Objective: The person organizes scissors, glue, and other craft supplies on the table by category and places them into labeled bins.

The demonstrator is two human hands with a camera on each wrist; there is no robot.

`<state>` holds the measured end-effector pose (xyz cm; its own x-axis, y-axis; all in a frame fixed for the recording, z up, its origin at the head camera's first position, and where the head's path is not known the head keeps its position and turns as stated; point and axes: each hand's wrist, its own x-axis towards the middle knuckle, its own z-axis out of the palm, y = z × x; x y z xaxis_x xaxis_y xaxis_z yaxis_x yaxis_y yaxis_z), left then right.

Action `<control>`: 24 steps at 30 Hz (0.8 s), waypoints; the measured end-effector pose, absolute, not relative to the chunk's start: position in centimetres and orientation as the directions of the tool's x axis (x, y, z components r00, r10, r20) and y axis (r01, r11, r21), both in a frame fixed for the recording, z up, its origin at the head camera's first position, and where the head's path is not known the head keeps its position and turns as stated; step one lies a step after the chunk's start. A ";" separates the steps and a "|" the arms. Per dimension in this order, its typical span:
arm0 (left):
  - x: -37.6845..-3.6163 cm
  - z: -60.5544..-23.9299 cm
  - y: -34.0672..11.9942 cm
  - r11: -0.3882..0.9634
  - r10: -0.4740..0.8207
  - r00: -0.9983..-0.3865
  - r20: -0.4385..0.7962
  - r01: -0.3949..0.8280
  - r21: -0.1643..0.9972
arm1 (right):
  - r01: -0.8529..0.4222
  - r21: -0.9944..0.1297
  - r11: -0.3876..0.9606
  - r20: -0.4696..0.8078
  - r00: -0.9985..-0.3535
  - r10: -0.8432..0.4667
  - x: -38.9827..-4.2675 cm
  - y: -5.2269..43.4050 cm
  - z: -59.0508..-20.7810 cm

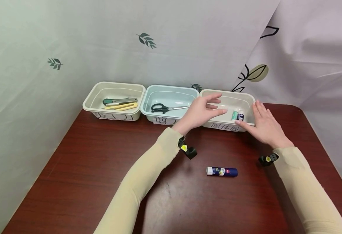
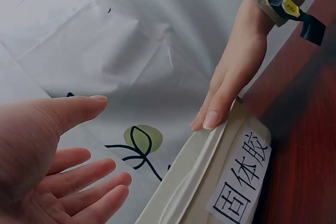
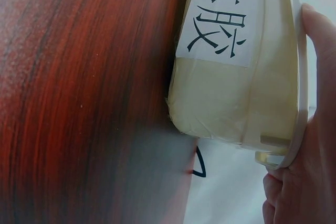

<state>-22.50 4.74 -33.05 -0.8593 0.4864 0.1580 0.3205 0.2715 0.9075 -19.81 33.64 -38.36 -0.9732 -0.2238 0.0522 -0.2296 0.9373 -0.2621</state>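
Note:
A cream plastic bin (image 1: 217, 124) with a handwritten label stands at the right end of a row. Inside it lie a green-and-white glue stick (image 1: 234, 115) and a dark blue one (image 1: 240, 116). My left hand (image 1: 201, 110) is over the left part of this bin, fingers spread and holding nothing. At the bin's right end, my right hand (image 1: 266, 125) rests on the rim, its thumb at the front edge and its fairly straight fingers along the side. A dark blue glue stick (image 1: 222, 171) with a white end lies on the table in front of the bins.
A light blue bin (image 1: 145, 112) in the middle holds black-handled scissors (image 1: 160, 108). The left cream bin (image 1: 88, 105) contains several utility knives (image 1: 124, 105). Behind the dark red wooden table (image 1: 100, 156) hangs a pale curtain (image 1: 100, 39) printed with leaves.

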 end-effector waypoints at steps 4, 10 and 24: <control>-22.1 -33.3 4.2 0.272 0.499 -0.851 0.163 0.333 0.903 | -0.228 -0.264 0.937 0.054 -0.974 -0.222 -19.8 33.6 -38.3; -21.4 -33.9 3.5 0.241 0.502 -0.841 0.201 0.359 0.902 | -0.227 -0.262 0.938 0.051 -0.974 -0.221 -19.7 33.5 -38.2; -19.7 -35.3 2.1 0.201 0.521 -0.841 0.144 0.285 0.937 | -0.228 -0.259 0.939 0.057 -0.974 -0.221 -19.7 33.6 -38.3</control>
<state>-19.67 2.13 -35.34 -0.8415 0.5207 0.1442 0.2851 0.2012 0.9371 -19.73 33.59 -38.28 -0.9737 -0.2208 0.0566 -0.2279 0.9387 -0.2588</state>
